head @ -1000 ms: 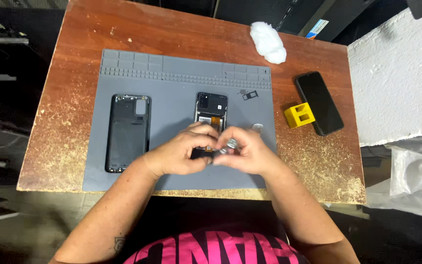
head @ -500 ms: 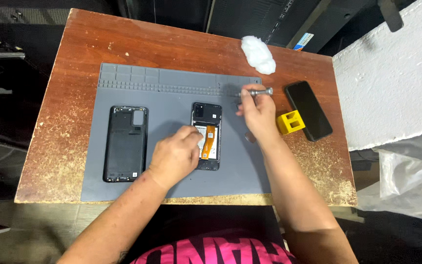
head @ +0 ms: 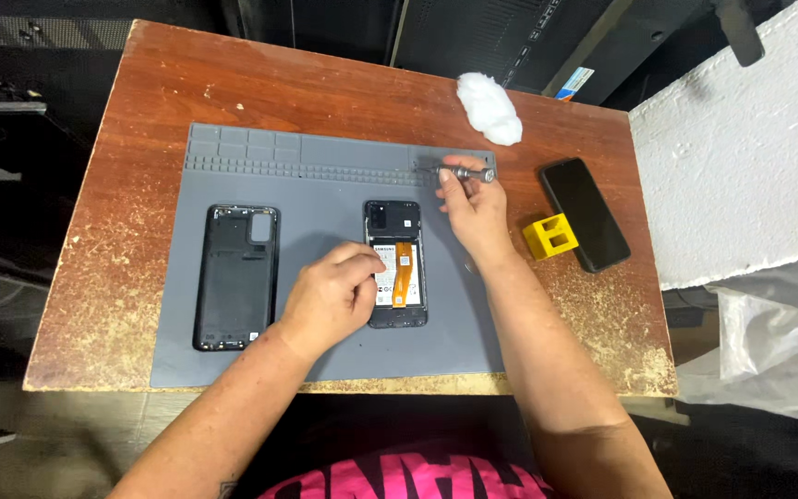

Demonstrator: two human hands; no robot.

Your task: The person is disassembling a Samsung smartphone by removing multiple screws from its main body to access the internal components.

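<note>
Seen from above, a person in a pink and black top leans over a worn reddish-brown wooden tabletop covered in the middle by a grey work mat. Nearest, the left hand rests on the mat, its fingers curled loosely and touching the left edge of an opened phone. The phone lies flat near the mat's centre, back removed, showing an orange ribbon cable and a battery. Left of it, well apart, the phone's black back cover lies inside up on the mat.

Farther out, the right hand hovers just beyond the phone's upper right corner. Its fingers are pinched closed around a small metal screwdriver, held roughly level over the mat's ribbed top edge.

To the right, off the mat, a small yellow block sits just beside a second black phone lying screen up. At the far edge lies a white wad of cotton.
</note>
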